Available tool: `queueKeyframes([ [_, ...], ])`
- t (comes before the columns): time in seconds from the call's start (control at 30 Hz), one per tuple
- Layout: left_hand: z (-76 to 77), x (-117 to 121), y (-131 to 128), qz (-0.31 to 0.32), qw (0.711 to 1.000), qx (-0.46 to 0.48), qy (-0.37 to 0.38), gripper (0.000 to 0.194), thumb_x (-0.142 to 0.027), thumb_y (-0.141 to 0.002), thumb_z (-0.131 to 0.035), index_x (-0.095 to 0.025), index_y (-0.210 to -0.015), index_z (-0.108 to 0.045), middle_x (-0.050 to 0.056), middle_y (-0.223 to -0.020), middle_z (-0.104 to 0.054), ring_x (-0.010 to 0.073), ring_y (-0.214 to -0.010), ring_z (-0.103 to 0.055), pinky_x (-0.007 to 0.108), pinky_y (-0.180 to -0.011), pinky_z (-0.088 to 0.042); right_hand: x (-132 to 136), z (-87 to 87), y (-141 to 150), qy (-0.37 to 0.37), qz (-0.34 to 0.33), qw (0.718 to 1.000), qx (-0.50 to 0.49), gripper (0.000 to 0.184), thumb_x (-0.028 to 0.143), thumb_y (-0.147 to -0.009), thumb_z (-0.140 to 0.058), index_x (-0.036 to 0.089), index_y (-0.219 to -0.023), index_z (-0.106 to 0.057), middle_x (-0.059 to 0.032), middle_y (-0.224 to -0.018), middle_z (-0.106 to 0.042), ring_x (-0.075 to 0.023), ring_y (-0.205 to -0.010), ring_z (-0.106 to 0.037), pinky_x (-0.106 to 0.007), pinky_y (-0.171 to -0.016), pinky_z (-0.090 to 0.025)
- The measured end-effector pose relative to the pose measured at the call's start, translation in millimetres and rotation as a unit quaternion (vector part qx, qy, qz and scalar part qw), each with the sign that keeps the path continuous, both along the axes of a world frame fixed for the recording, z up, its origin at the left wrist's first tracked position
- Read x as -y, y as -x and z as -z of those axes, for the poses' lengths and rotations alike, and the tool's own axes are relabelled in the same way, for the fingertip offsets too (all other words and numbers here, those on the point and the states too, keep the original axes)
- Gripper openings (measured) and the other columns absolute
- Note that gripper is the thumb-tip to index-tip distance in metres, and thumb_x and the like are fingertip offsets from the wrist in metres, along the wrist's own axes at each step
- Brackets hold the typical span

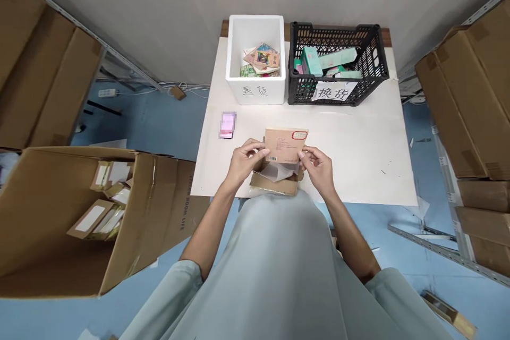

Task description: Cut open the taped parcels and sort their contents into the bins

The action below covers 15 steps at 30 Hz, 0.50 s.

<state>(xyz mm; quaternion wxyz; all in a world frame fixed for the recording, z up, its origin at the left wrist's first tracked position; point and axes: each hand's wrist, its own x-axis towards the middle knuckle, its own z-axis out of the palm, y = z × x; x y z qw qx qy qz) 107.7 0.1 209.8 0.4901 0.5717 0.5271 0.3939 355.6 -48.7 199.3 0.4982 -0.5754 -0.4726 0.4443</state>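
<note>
A thin pinkish-tan small book (286,144), with a barcode and a red-outlined oval on its face, is held up in front of me. My left hand (247,159) pinches its left edge between thumb and fingers. At the lower right corner, my right hand (319,167) grips it the same way. Right below the book an opened small cardboard box (273,185) lies at the table's near edge, with whitish wrapping (278,171) showing inside. Part of the box is hidden by the book and my hands.
A white foam box (255,85) with several booklets and a black plastic crate (292,85) with green cartons stand at the table's back. A pink-purple item (228,125) lies left. A large carton (147,207) holding parcels stands left; shelves of boxes (470,101) flank the right.
</note>
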Motion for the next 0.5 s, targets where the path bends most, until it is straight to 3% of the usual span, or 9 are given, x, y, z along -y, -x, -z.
queueKeyframes([
  [0.13, -12.1, 0, -2, -0.016, 0.998, -0.012, -0.067, 0.026, -0.053, -0.091, -0.087, -0.027, -0.094, -0.090, 0.003, -0.091, -0.078, 0.0204, -0.090, -0.069, 0.035, -0.082, -0.056, 0, -19.4, -2, -0.005, -0.007, 1.000, -0.029, 0.049, 0.071, -0.103, -0.070, 0.024, -0.113, -0.081, -0.0044, -0.093, -0.083, -0.0193, -0.069, -0.072, -0.037, -0.075, -0.064],
  [0.27, -26.2, 3, -2, 0.005, 0.996, -0.001, -0.092, 0.024, -0.049, -0.095, -0.084, -0.028, -0.104, -0.093, 0.005, -0.099, -0.085, 0.0210, -0.089, -0.073, 0.035, -0.081, -0.059, 0, -34.1, -8, -0.010, 0.016, 0.999, -0.027, 0.051, 0.072, -0.104, -0.069, 0.024, -0.115, -0.084, -0.0103, -0.114, -0.087, -0.0274, -0.097, -0.081, -0.043, -0.089, -0.067],
  [0.37, -33.6, 4, -5, 0.007, 0.996, 0.002, -0.093, 0.027, -0.048, -0.098, -0.080, -0.028, -0.111, -0.093, 0.006, -0.105, -0.087, 0.0214, -0.091, -0.076, 0.035, -0.082, -0.061, -3, -33.9, -11, -0.015, 0.018, 0.998, -0.053, 0.049, 0.069, -0.096, -0.082, 0.025, -0.118, -0.083, -0.0101, -0.123, -0.086, -0.0296, -0.114, -0.082, -0.043, -0.097, -0.067],
  [0.5, -37.1, 6, -10, 0.007, 0.996, 0.026, -0.082, 0.031, -0.049, -0.099, -0.080, -0.023, -0.112, -0.092, 0.009, -0.109, -0.088, 0.0217, -0.093, -0.080, 0.034, -0.086, -0.065, -8, -24.3, -11, -0.008, 0.023, 0.996, -0.089, 0.044, 0.062, -0.092, -0.090, 0.026, -0.117, -0.083, -0.0076, -0.119, -0.087, -0.0270, -0.112, -0.082, -0.041, -0.100, -0.066],
])
